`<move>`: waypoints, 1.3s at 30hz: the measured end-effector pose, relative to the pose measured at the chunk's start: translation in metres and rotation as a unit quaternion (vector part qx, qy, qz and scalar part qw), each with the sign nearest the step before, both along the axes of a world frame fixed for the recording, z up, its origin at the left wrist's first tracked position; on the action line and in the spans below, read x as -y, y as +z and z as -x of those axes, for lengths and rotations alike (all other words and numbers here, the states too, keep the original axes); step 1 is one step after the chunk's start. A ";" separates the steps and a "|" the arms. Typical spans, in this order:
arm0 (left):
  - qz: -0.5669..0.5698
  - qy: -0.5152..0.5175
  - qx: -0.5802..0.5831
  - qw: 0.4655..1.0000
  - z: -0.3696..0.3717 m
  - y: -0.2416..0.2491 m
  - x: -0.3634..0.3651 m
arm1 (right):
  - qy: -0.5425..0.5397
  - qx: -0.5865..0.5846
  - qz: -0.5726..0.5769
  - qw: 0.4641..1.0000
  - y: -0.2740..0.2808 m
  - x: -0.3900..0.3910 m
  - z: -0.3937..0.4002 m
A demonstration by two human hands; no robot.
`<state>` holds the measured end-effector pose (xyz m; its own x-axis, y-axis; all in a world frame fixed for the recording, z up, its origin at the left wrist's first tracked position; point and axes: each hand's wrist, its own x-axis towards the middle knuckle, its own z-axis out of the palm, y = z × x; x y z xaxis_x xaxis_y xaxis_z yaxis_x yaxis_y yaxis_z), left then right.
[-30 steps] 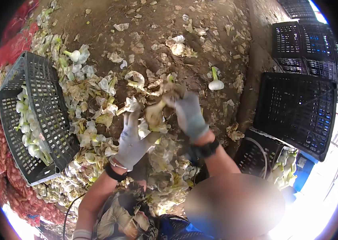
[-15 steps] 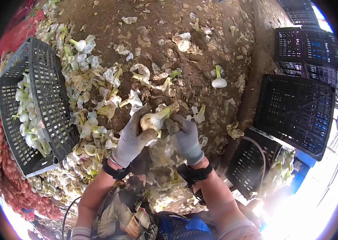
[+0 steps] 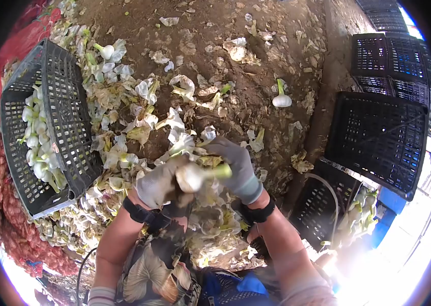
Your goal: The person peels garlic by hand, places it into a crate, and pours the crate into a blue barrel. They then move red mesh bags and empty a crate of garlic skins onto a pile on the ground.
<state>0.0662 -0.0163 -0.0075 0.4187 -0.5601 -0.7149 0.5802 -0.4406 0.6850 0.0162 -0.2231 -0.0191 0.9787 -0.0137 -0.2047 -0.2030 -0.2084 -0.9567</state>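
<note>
A white garlic bulb (image 3: 190, 177) with a thick green stem lies in the gloved fingers of my left hand (image 3: 158, 184), slightly blurred by motion. Its cut stem points right, below the fingers of my right hand (image 3: 238, 166). That gloved hand is closed, and pale peeled garlic skin (image 3: 184, 145) shows at its fingertips. Beneath both hands is a heap of loose skins (image 3: 210, 219). On the soil farther ahead rests another garlic bulb (image 3: 282, 101) with a short green stem, and one more bulb (image 3: 106, 51) sits among skins at the upper left.
To the left, a tilted black crate (image 3: 70, 122) holds several trimmed garlic bulbs (image 3: 39, 137). Red mesh sacks (image 3: 14, 229) are behind it. At right stand a black crate (image 3: 378, 143), stacked crates (image 3: 391, 58) and stemmed garlic (image 3: 358, 211). Skins litter the soil (image 3: 139, 30).
The garlic bulb has come down toward my body and turned so its stem points right. My left hand has lowered with it. My right hand has moved slightly right and off the stem.
</note>
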 end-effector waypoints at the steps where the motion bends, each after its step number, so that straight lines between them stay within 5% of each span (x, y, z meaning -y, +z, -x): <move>1: 0.059 0.052 -0.132 0.988 0.011 -0.011 0.003 | 0.009 0.028 0.022 0.999 0.002 -0.004 -0.003; 3: 0.171 0.151 -0.383 0.895 0.029 -0.034 0.008 | -0.025 0.078 0.052 0.995 -0.008 -0.009 0.004; 4: 0.171 0.151 -0.383 0.895 0.031 -0.043 0.007 | -0.040 -0.043 0.065 0.996 0.008 -0.006 0.000; 6: 0.202 0.165 -0.213 0.942 0.028 -0.055 0.004 | -0.124 -0.079 -0.079 0.986 -0.013 0.003 0.020; 7: 0.220 0.132 -0.005 0.967 0.022 -0.030 0.015 | -0.116 -0.054 -0.115 0.985 -0.016 0.001 0.025; 10: 0.175 0.211 -0.181 0.945 0.018 -0.037 0.018 | -0.003 0.047 -0.036 0.998 -0.013 0.000 0.035; 12: 0.149 0.219 -0.119 0.957 0.013 -0.020 0.018 | -0.055 0.024 -0.085 0.995 -0.017 -0.006 0.039; 14: 0.112 0.301 -0.021 0.947 0.017 -0.023 0.013 | -0.194 -0.048 -0.258 0.945 -0.009 -0.008 0.035; 16: 0.142 0.328 0.006 0.934 0.022 -0.017 0.007 | -0.266 -0.067 -0.226 0.935 -0.004 0.000 0.035; 17: 0.087 0.162 0.199 0.963 0.023 -0.021 -0.001 | -0.299 -0.069 -0.218 0.926 -0.009 0.008 0.041; 18: 0.026 -0.016 0.378 0.925 0.025 -0.026 -0.011 | -0.332 -0.072 -0.211 0.917 -0.013 0.013 0.046; 20: -0.026 -0.118 0.414 0.902 0.036 -0.036 -0.023 | -0.344 -0.063 -0.149 0.925 -0.016 0.016 0.050; 22: -0.246 -0.233 0.510 0.790 0.042 -0.034 -0.027 | -0.330 -0.119 -0.122 0.929 -0.020 0.024 0.058; 23: -0.262 -0.200 0.473 0.817 0.040 -0.030 -0.023 | -0.263 -0.089 0.028 0.960 -0.029 0.026 0.065; 24: -0.262 -0.200 0.473 0.817 0.039 -0.028 -0.019 | -0.262 -0.090 0.027 0.961 -0.034 0.023 0.070; 26: -0.057 -0.067 0.437 0.895 0.035 -0.022 -0.009 | -0.447 -0.166 -0.330 0.814 -0.028 0.002 0.063; 32: 0.047 0.038 0.459 0.886 0.033 0.007 0.021 | -0.405 -0.148 -0.209 0.878 0.001 -0.032 0.054; 34: 0.078 0.049 0.328 0.940 0.035 0.002 0.014 | -0.270 -0.145 -0.078 0.949 0.017 -0.033 0.053; 36: 0.081 0.077 0.278 0.954 0.042 -0.003 0.011 | -0.239 -0.165 -0.094 0.953 0.022 -0.032 0.055; 38: 0.099 0.136 0.112 0.979 0.044 -0.007 0.011 | -0.098 0.054 0.135 0.984 0.020 -0.034 0.059; 39: 0.120 0.178 0.051 0.975 0.047 -0.011 0.010 | -0.098 0.056 0.134 0.985 0.019 -0.036 0.062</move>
